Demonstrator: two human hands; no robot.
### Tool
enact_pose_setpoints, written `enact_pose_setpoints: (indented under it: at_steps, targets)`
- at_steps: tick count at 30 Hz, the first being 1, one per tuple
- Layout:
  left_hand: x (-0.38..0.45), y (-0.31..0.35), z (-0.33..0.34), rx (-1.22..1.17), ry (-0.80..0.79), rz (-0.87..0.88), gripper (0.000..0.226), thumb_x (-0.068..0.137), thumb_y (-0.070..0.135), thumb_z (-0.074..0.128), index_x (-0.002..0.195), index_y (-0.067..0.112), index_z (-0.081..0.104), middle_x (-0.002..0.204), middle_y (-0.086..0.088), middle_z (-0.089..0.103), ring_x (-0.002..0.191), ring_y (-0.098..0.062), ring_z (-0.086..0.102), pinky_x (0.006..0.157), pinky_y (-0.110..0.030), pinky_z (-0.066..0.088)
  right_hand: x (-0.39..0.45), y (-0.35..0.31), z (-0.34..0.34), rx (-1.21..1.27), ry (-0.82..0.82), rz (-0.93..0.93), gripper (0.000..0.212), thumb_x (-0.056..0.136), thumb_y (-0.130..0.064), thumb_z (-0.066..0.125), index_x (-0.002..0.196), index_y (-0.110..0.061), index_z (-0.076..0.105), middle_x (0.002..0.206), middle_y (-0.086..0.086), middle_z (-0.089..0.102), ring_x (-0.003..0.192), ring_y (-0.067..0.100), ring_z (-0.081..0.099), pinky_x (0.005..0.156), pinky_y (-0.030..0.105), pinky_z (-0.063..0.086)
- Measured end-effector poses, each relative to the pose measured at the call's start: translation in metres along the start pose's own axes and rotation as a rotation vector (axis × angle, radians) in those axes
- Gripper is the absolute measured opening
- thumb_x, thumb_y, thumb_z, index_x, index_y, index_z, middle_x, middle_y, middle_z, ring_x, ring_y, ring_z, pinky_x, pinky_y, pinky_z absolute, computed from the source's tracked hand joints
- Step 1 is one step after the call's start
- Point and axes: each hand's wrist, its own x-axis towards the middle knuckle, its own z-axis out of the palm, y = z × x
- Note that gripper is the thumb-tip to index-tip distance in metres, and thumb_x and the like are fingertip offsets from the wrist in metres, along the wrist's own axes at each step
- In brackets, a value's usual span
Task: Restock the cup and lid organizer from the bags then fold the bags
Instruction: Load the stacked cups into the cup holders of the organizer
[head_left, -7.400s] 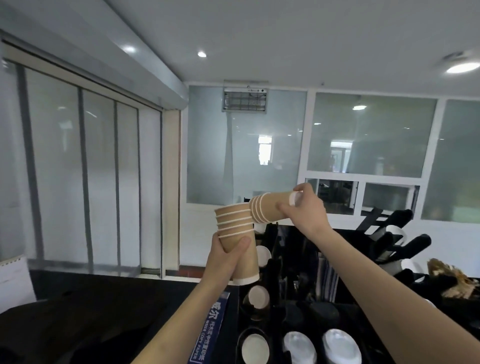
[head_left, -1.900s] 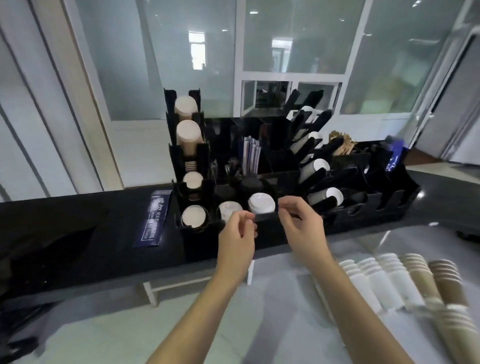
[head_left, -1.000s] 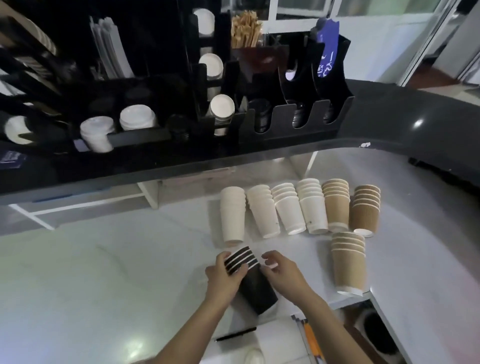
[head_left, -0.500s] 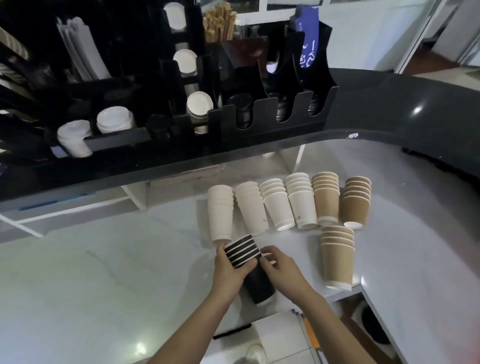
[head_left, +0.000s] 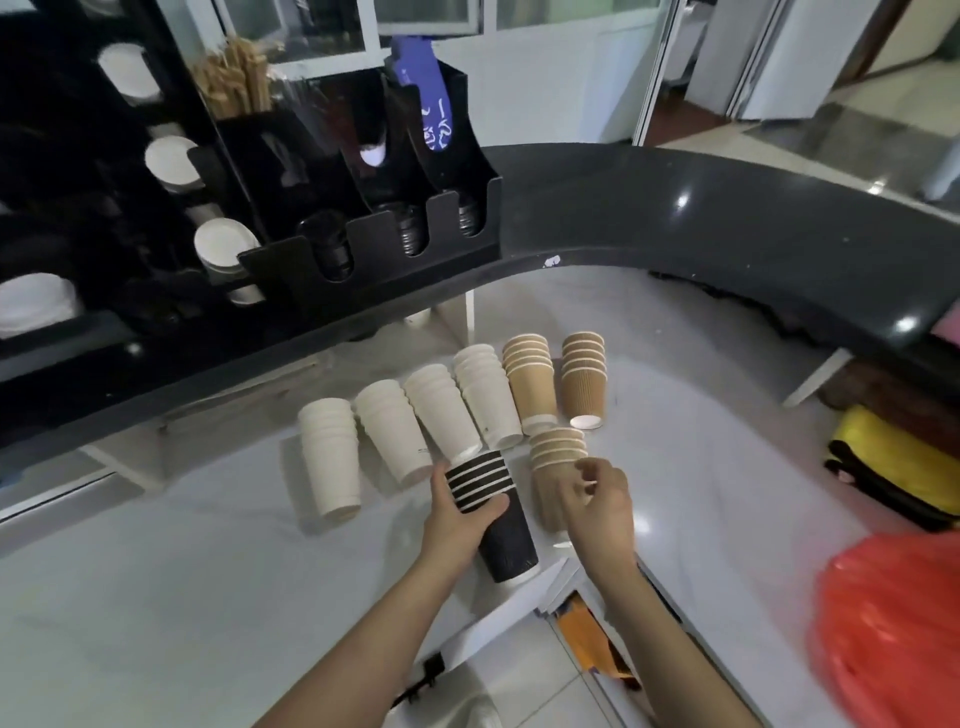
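On the far left the black organizer (head_left: 363, 249) sits up on the dark raised counter (head_left: 675, 208), while rows of white cup stacks (head_left: 332, 457) and brown cup stacks (head_left: 532, 384) lie nested on the lower white worktop (head_left: 182, 545), probably sorted by kind for loading. The left hand (head_left: 457, 519) grips a black cup stack (head_left: 493, 514) near its rims, likely for carrying. The right hand (head_left: 597, 504) hovers loosely curled and empty just beside it, over another brown stack (head_left: 550, 452); the worktop's near edge lies close below, and a red bag (head_left: 883, 623) crowds the right.

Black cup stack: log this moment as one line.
left hand grips black cup stack | right hand loose, empty, beside it | stack upside down on white counter | organizer behind
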Motion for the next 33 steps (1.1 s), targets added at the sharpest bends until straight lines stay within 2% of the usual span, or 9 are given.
enact_pose_setpoints:
  at_steps: [3,6,12,16,18,22,24,27,33]
  targets:
    - [0.005,0.006,0.01,0.019,-0.019,-0.014,0.105,0.083,0.027,0.085,0.159,0.04,0.015,0.133,0.011,0.054,0.118,-0.014,0.057,0.097,-0.031,0.048,0.012,0.024,0.003,-0.088,-0.06,0.079,0.065,0.09,-0.042,0.076,0.143,-0.016,0.05,0.137,0.01,0.053,0.122,0.03,0.056,0.096,0.04,0.05]
    - [0.008,0.008,0.016,0.058,-0.032,-0.025,0.105,0.081,0.032,0.085,0.158,0.048,0.015,0.142,0.007,0.053,0.121,-0.017,0.058,0.105,-0.041,0.052,0.016,0.035,0.009,-0.088,-0.226,0.215,0.087,0.086,-0.056,0.074,0.154,-0.021,0.033,0.144,0.012,0.052,0.125,0.033,0.057,0.098,0.047,0.053]
    - [0.006,0.019,0.019,0.069,-0.019,0.02,0.097,0.082,0.036,0.084,0.154,0.049,0.021,0.138,0.006,0.057,0.118,-0.018,0.061,0.102,-0.043,0.055,0.011,0.039,0.012,0.006,-0.216,0.232,0.073,0.087,-0.056,0.074,0.147,-0.029,0.043,0.132,0.003,0.063,0.1,0.018,0.059,0.082,0.035,0.053]
    - [0.003,0.034,0.01,-0.038,-0.026,0.089,0.098,0.079,0.037,0.085,0.152,0.053,0.021,0.143,0.004,0.055,0.124,-0.018,0.06,0.104,-0.043,0.054,0.004,0.03,0.01,0.184,-0.187,0.17,0.061,0.082,-0.058,0.078,0.132,-0.049,0.044,0.123,-0.015,0.061,0.104,0.013,0.063,0.085,0.034,0.057]
    - [0.0,0.045,0.002,-0.084,-0.032,0.138,0.099,0.076,0.041,0.085,0.151,0.057,0.022,0.145,0.005,0.055,0.125,-0.015,0.06,0.103,-0.037,0.053,-0.001,0.013,0.006,0.305,-0.184,0.116,0.057,0.083,-0.055,0.081,0.129,-0.05,0.047,0.119,-0.024,0.061,0.108,0.008,0.065,0.09,0.035,0.059]
    - [-0.013,0.07,-0.019,-0.153,-0.005,0.236,0.096,0.081,0.04,0.084,0.15,0.063,0.02,0.146,0.006,0.055,0.127,-0.012,0.059,0.107,-0.04,0.052,-0.014,-0.033,0.0,0.503,-0.202,0.037,0.057,0.088,-0.038,0.082,0.134,-0.037,0.048,0.126,-0.018,0.062,0.111,0.003,0.065,0.082,0.023,0.057]
    - [-0.023,0.082,-0.035,-0.174,0.041,0.28,0.094,0.081,0.042,0.084,0.149,0.063,0.023,0.143,0.006,0.058,0.126,-0.011,0.061,0.107,-0.042,0.052,-0.02,-0.054,0.002,0.572,-0.215,0.002,0.056,0.088,-0.034,0.081,0.133,-0.034,0.048,0.127,-0.014,0.063,0.111,0.004,0.066,0.082,0.025,0.059]
    - [-0.039,0.095,-0.063,-0.192,0.155,0.369,0.083,0.086,0.035,0.081,0.15,0.051,0.031,0.137,0.01,0.062,0.12,-0.007,0.063,0.101,-0.032,0.054,-0.03,-0.088,0.014,0.654,-0.275,-0.046,0.055,0.088,-0.029,0.08,0.133,-0.028,0.049,0.124,-0.008,0.068,0.108,0.008,0.069,0.082,0.028,0.06]
    - [-0.072,0.119,-0.136,-0.268,0.325,0.465,0.067,0.097,0.041,0.067,0.151,0.055,0.03,0.138,0.024,0.057,0.121,-0.003,0.061,0.085,-0.021,0.057,-0.061,-0.158,0.056,0.735,-0.459,-0.17,0.068,0.08,-0.043,0.083,0.136,-0.027,0.047,0.13,-0.006,0.067,0.113,0.009,0.068,0.085,0.025,0.059]
